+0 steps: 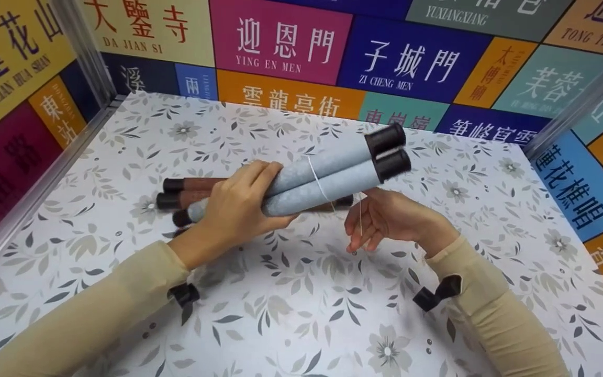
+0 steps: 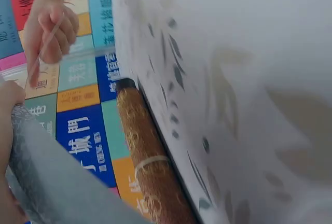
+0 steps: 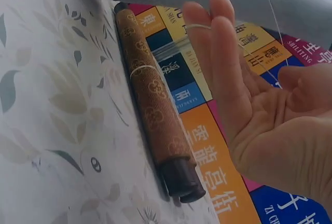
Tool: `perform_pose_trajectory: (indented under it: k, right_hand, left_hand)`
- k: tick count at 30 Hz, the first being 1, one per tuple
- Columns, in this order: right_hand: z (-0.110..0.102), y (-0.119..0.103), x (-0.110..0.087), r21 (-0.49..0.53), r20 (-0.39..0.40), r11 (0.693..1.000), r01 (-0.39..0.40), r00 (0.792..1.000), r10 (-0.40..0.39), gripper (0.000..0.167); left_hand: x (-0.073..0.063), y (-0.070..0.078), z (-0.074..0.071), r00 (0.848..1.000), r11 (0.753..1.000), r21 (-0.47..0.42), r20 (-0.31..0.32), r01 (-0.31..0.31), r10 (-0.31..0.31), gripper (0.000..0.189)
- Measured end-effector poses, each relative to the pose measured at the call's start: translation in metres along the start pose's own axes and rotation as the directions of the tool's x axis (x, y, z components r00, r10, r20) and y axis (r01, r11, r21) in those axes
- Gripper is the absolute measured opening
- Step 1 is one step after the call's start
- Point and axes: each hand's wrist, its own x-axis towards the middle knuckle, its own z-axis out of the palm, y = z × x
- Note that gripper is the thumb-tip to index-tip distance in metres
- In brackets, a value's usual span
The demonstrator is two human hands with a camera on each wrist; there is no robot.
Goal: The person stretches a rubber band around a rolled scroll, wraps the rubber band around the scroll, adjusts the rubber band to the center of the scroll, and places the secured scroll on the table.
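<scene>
Two blue rolls [image 1: 301,193] lie side by side in the curled fingers of the left hand [image 1: 238,201], which I see wrapped around them near their middle, thumb below. The right hand [image 1: 393,214] is below their far end, apart from it; its fingers are loosely bent, neither spread wide nor clenched, and hold a thin white string [image 1: 318,179]. I see the string cross both rolls and, in the right wrist view, run over and between these fingers; whether the thumb pinches it I cannot tell.

The blue rolls are held above the tabletop [image 1: 280,324], tilted, with the black caps [image 1: 387,137] at the right end raised; whether the other end touches down I cannot tell. Behind and partly beneath them, brown rolls [image 3: 155,110] with black ends lie on the tabletop, patterned in gold and ringed by a pale band [image 2: 153,159].

Farther out I note beige sleeves [image 1: 87,319], a black strap [image 1: 185,296] at each wrist, the tabletop's grey leaf and flower print, and surrounding walls [image 1: 280,10] of coloured panels lettered with Chinese characters.
</scene>
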Motion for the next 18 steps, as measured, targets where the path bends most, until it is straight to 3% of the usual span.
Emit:
perform_pose_trajectory:
  k: [4, 7, 18]
  right_hand:
    - [-0.005, 0.003, -0.003, -0.075, 0.027, 0.997, -0.005, 1.0, 0.007, 0.067]
    - [-0.006, 0.003, -0.004, -0.09, 0.035, 0.996, -0.011, 0.999, 0.014, 0.055]
    - [0.0, 0.01, -0.007, 0.039, 0.001, 0.999, -0.029, 1.0, 0.029, 0.06]
  left_hand:
    - [-0.003, -0.011, -0.002, 0.984, 0.983, 0.084, -0.059, -0.162, 0.167, 0.078]
    - [-0.005, -0.019, -0.003, 0.967, 0.966, 0.112, -0.076, -0.233, 0.242, 0.079]
    - [-0.013, -0.04, -0.005, 0.948, 0.93, 0.233, -0.077, -0.284, 0.309, 0.087]
